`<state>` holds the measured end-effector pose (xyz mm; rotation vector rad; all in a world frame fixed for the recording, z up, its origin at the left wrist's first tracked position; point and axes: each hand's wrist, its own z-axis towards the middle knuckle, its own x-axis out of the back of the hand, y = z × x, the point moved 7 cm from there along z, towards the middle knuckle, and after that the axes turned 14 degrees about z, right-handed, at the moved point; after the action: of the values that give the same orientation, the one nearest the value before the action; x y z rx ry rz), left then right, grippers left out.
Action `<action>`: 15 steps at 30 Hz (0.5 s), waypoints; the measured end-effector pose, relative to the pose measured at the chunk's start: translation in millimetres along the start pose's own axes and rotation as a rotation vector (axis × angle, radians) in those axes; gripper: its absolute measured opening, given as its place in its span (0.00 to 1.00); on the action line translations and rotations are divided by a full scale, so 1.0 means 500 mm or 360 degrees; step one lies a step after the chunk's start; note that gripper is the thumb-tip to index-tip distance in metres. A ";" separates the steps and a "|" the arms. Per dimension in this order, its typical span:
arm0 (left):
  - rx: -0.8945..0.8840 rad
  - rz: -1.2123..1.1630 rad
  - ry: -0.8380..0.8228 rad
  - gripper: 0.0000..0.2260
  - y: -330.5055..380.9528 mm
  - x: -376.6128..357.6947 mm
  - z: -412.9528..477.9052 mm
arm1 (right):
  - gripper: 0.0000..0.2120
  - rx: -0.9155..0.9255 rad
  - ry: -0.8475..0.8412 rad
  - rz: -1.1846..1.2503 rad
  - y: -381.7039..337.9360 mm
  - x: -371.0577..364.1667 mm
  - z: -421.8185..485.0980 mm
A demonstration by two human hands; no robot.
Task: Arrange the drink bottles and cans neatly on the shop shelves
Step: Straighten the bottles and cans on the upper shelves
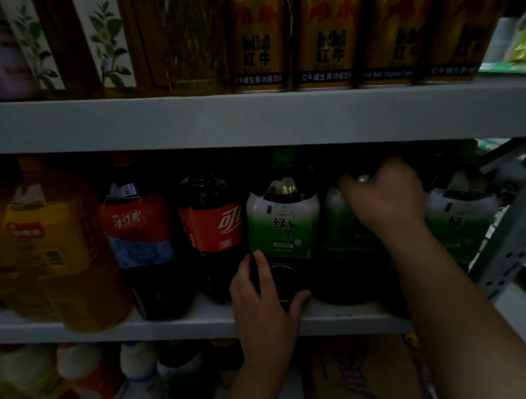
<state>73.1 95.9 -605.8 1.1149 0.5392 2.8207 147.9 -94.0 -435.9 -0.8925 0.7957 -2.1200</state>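
On the middle shelf (200, 324) stands a row of large bottles. My left hand (262, 292) grips the dark lower part of a green tea bottle (283, 222) with a green and white label. To its right, my right hand (384, 195) curls over the shoulder of a second green tea bottle (340, 226), hiding most of its label. A third green tea bottle (459, 219) stands at the far right. Left of them are a cola bottle (210, 228), a red and blue iced tea bottle (137, 230) and a yellow-labelled bottle (45, 245).
Gold Red Bull cans (257, 41) line the top shelf, with flowered cartons (107, 43) to their left. The bottom shelf holds white-capped bottles (139, 362) and a cardboard box (360, 372). A perforated metal upright (507, 235) bounds the shelf on the right.
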 end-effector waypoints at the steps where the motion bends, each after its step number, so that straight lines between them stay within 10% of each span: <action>1: -0.0007 0.0001 0.0009 0.43 0.001 0.001 0.001 | 0.16 -0.0003 -0.0046 0.0086 0.000 0.004 0.002; 15: 0.0364 -0.0232 0.0343 0.29 -0.089 0.082 0.040 | 0.19 0.0142 0.0016 -0.0016 -0.031 0.003 -0.022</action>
<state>53.2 151.2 -580.7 0.7647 0.9392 2.8195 133.3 -83.5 -430.3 -0.8413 0.6973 -2.1523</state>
